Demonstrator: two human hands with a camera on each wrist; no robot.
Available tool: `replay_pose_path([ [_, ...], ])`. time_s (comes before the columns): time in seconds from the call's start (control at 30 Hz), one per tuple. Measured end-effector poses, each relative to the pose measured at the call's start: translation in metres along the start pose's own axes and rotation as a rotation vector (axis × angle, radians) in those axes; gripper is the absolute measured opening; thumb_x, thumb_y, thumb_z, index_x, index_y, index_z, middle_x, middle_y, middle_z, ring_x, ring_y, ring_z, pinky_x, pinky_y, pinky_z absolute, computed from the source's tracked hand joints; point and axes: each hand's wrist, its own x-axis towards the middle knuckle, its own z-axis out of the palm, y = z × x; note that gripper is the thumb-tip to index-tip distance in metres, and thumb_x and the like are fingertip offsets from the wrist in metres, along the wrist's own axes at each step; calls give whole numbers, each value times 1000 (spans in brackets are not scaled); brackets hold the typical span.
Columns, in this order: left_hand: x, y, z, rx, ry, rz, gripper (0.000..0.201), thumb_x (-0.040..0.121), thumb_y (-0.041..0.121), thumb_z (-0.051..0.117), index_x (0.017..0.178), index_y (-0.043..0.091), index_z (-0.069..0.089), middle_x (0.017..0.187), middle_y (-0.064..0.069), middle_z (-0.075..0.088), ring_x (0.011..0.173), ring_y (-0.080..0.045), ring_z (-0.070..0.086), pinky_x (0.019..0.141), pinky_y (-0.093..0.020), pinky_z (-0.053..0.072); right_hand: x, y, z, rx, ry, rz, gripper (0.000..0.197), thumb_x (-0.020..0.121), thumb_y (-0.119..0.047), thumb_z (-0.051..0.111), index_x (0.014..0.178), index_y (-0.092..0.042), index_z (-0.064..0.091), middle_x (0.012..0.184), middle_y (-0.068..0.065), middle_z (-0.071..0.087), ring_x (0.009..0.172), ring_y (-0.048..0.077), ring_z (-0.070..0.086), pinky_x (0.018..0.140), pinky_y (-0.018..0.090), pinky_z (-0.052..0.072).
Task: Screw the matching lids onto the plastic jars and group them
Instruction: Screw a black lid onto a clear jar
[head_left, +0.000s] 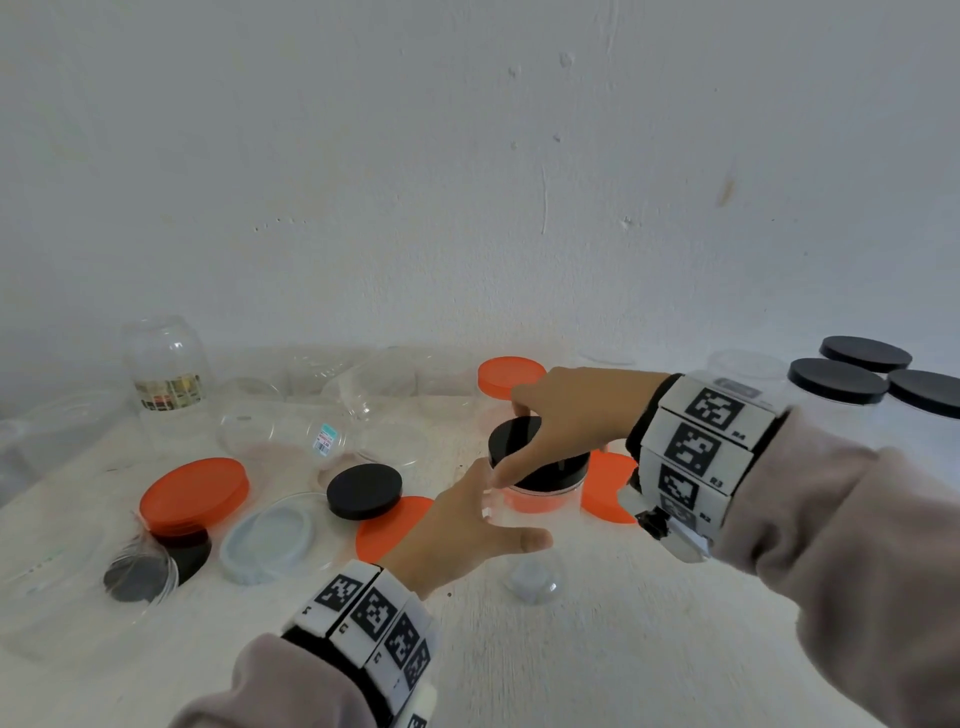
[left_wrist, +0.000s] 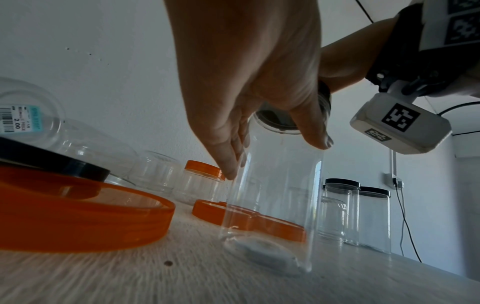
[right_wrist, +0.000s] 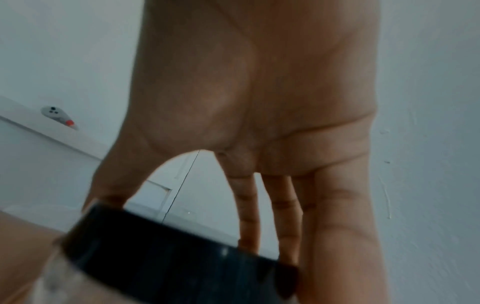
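A tall clear plastic jar (head_left: 540, 551) (left_wrist: 275, 195) stands upright at the table's middle. My left hand (head_left: 467, 525) (left_wrist: 259, 102) wraps round its upper wall, thumb on the near side. A black lid (head_left: 524, 452) (right_wrist: 166, 255) sits on the jar's mouth. From above, my right hand (head_left: 561, 415) (right_wrist: 249, 123) grips the lid's rim with thumb and fingers. Loose on the table lie a black lid (head_left: 364, 491), orange lids (head_left: 195, 493) (head_left: 608, 486) (head_left: 389, 525) and a clear lid (head_left: 272, 535).
Three black-lidded jars (head_left: 878, 384) (left_wrist: 358, 214) stand grouped at the far right. An orange-lidded jar (head_left: 509, 376) stands behind my hands. Several clear open jars (head_left: 166, 369) stand or lie at the back left by the white wall. A small dark-bottomed jar (head_left: 140, 574) lies front left.
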Motion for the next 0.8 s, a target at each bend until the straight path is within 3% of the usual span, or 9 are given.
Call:
replay_pose_path([
  [0.07,0,-1,0,-3,2,5,73,71,42,81,129,41,37,119,32,41,117,-2,41,82,-11,35,1,1,3,6,2,2,80,67,-81,58,118,-19,50,97,-6,56,77,8,52,59,24,37],
  [0.13,1,0,1,3,5,1,72,70,42,81,123,46,32,121,29,42,116,-1,42,81,-10,35,0,5,-1,33,-88,-10,83,68,-76,64,133,-27,42,121,-7,52,103,14,53,79,30,46],
  [0.23,1,0,1,4,8,0,78,70,44,81,126,49,27,122,29,41,113,2,41,79,-6,33,-4,9,-10,36,-206,-87,91,70,-52,78,145,-43,27,136,-12,37,128,15,38,101,37,39],
  [0.4,2,1,3,14,12,-3,80,68,46,81,127,50,26,120,31,40,114,1,40,87,-15,34,-3,12,-11,78,-140,-110,80,65,-58,78,135,-46,41,130,-16,44,117,13,50,97,36,46],
  [0.5,2,0,2,22,17,-3,77,68,47,80,125,48,29,123,27,43,116,0,42,86,-16,35,-2,8,-3,74,-74,-29,73,61,-75,70,116,-32,50,106,-8,58,80,13,65,68,29,53],
  [0.57,1,-1,2,29,18,-9,72,69,47,80,123,45,32,124,23,45,117,-2,43,85,-17,37,-1,4,2,30,-34,6,72,64,-80,63,108,-25,46,90,-9,54,66,7,55,54,24,41],
  [0.63,1,-1,2,33,17,-6,71,70,46,80,123,45,32,122,24,45,113,-1,43,82,-15,37,-1,4,0,24,-63,13,75,65,-80,62,114,-26,45,98,-9,55,77,6,55,60,25,41],
  [0.73,1,1,3,25,16,1,78,70,45,80,126,48,27,117,31,41,110,3,41,80,-9,34,-3,6,-8,8,-187,-39,92,67,-65,74,143,-40,28,131,-12,41,118,14,45,96,39,45],
  [0.8,1,2,3,31,18,2,81,70,45,80,130,47,25,119,31,38,112,2,39,81,-10,33,-5,4,-11,-4,-211,-92,92,70,-52,77,145,-46,23,128,-13,34,122,15,38,99,39,42],
])
